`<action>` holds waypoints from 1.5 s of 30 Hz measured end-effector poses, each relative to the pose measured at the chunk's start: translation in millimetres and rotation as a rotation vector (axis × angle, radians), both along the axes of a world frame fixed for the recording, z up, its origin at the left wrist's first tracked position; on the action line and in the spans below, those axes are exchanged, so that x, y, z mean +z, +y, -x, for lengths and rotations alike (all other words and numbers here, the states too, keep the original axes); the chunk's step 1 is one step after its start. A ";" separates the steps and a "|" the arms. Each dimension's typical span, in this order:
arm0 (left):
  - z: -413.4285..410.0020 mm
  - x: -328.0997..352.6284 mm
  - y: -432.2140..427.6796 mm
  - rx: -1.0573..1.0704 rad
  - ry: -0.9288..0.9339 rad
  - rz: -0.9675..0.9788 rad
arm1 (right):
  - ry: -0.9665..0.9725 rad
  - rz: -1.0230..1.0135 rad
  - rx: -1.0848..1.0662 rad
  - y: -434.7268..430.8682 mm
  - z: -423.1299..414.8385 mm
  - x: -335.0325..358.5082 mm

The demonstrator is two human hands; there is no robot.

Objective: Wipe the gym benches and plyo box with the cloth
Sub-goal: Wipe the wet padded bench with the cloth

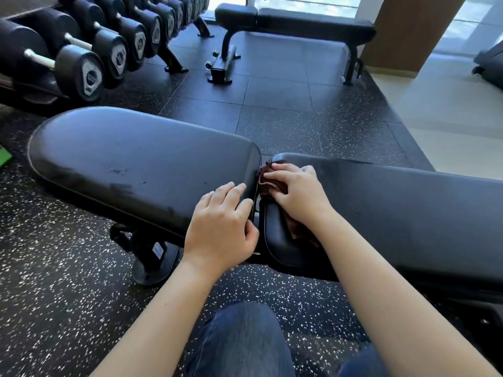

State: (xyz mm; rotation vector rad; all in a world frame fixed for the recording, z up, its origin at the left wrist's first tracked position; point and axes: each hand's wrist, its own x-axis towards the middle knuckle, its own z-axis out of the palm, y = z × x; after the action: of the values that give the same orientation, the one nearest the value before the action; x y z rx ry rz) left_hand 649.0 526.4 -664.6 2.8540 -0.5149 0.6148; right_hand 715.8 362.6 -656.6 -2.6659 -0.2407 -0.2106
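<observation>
The step in hand looks like wiping the seam of the near black padded vinyl gym bench (141, 159), where its wide rounded seat pad meets the long black back pad (394, 202). The dark reddish-brown cloth (268, 179) sits bunched at that gap, near the frame's centre, pressed onto the back pad's end. The right hand (295, 191) lies over it, its grip partly closed, fingers curled down on the folds with a tail of cloth trailing under the wrist toward 5 o'clock. The left hand (221, 227) holds nothing; its grip is loosely open, fingers spread flat on the seat pad's edge, seemingly bracing it.

Next, the cloth probably needs drawing along the seam, then out over the back pad toward 3 o'clock. A second black flat bench (313, 23) waits at 12 o'clock; no plyo box is visible.
</observation>
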 end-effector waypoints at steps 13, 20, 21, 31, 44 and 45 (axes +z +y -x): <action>6.2 9.5 4.8 -0.048 0.090 0.168 | -0.285 0.027 0.292 -7.0 103.0 -17.8; -7.7 36.8 52.9 0.051 0.028 0.213 | -0.180 -0.607 0.128 -2.5 92.3 12.2; -13.3 37.5 61.6 0.089 0.048 0.146 | -0.185 -0.717 0.070 6.5 82.8 19.7; -28.0 26.9 71.9 0.146 0.065 0.000 | -0.056 -0.456 -0.135 84.0 -40.4 8.2; -26.3 25.0 69.1 0.175 0.025 0.034 | -0.138 -0.564 -0.160 86.6 36.0 -0.4; -25.8 24.8 68.8 0.173 0.027 0.034 | -0.117 -0.551 -0.156 86.0 29.4 1.2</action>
State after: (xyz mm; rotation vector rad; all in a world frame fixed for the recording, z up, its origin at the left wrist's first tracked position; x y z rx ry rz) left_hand 674.8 595.2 -639.8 2.8904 -0.2528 0.6052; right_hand 686.4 448.5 -655.4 -2.1261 -0.0042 -0.4168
